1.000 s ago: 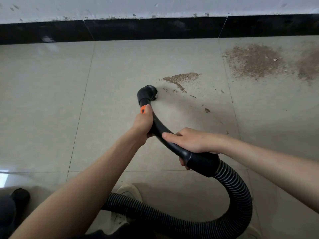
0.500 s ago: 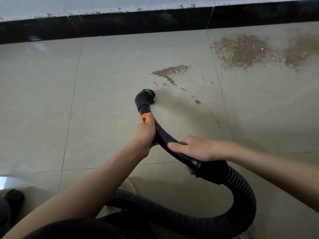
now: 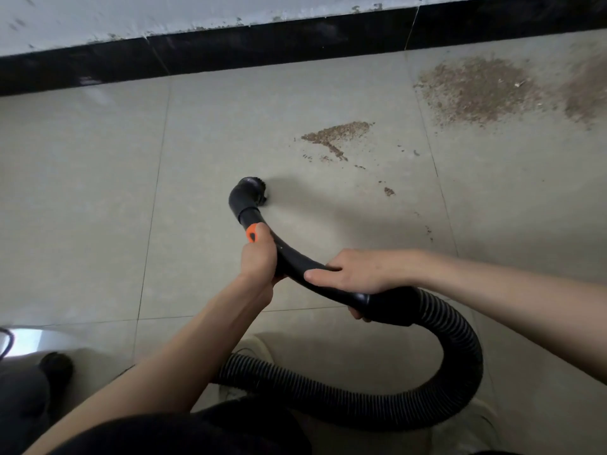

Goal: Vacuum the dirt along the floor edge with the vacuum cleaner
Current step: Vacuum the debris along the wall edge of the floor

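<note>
A black vacuum tube [image 3: 295, 257] curves across the beige tiled floor and ends in a small brush nozzle [image 3: 251, 193] that rests on the tile. My left hand [image 3: 259, 254] grips the tube just behind an orange slider [image 3: 252, 233]. My right hand [image 3: 354, 274] grips the tube further back, where it joins the ribbed hose [image 3: 460, 356]. A small brown dirt patch [image 3: 335, 136] lies up and to the right of the nozzle, apart from it. A large dirt patch [image 3: 479, 90] spreads at the upper right, with another dirt smear [image 3: 584, 90] at the right edge.
A black skirting strip [image 3: 230, 50] runs along the base of the white wall at the top. Crumbs [image 3: 389, 191] dot the tile right of the nozzle. The hose loops back past my light shoe [image 3: 256, 351]. A dark object [image 3: 56, 366] sits at the lower left.
The nozzle has drawn back from the small dirt patch, toward me. Both hands keep their grip on the tube, and the view has tilted.
</note>
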